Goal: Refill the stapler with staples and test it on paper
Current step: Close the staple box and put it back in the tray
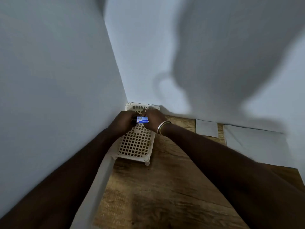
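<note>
A small blue staple box is held between both hands above a cream perforated plastic rack in the room's corner. My left hand has fingers curled at the box's left end, where a dark object, possibly the stapler, shows only partly. My right hand, with bangles on the wrist, grips the box's right end. Two white paper sheets lie on the wooden floor to the right, by the wall.
White walls meet in a corner right behind the rack. Wood-patterned floor stretches toward me. A larger white sheet lies at the right along the wall. A white skirting strip runs down the left side.
</note>
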